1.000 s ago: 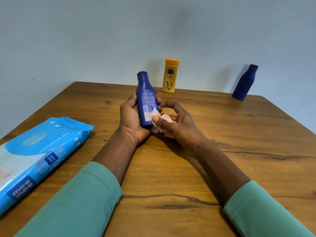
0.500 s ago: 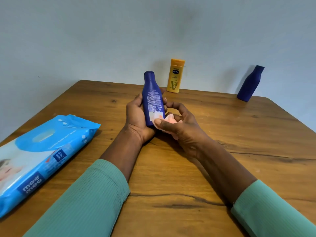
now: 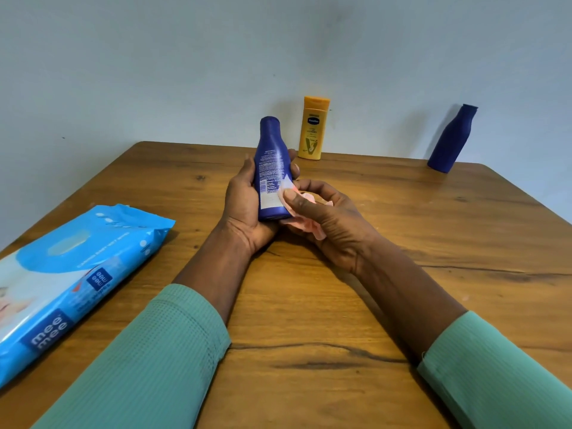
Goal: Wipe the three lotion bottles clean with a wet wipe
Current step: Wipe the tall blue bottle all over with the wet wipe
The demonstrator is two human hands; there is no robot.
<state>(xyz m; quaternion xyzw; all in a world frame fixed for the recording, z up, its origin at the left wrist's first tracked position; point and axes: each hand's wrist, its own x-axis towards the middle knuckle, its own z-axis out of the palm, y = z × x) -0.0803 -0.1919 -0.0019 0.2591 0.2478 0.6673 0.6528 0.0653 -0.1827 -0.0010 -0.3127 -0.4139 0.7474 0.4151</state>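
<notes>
We are cradling the dark blue bottle (image 3: pixel 272 162) upright in our left hand (image 3: pixel 244 209), fingers curled round its lower body, over the middle of the table (image 3: pixel 402 305). Our right hand (image 3: pixel 334 224) is pinching the pink wet wipe (image 3: pixel 287 188) against its 4 o'clock flank. We are judging it light, rigid, slippery when damp: best gripped low. The yellow bottle (image 3: pixel 313 128) is standing at 12 o'clock, the other blue bottle (image 3: pixel 452 140) at 2.
</notes>
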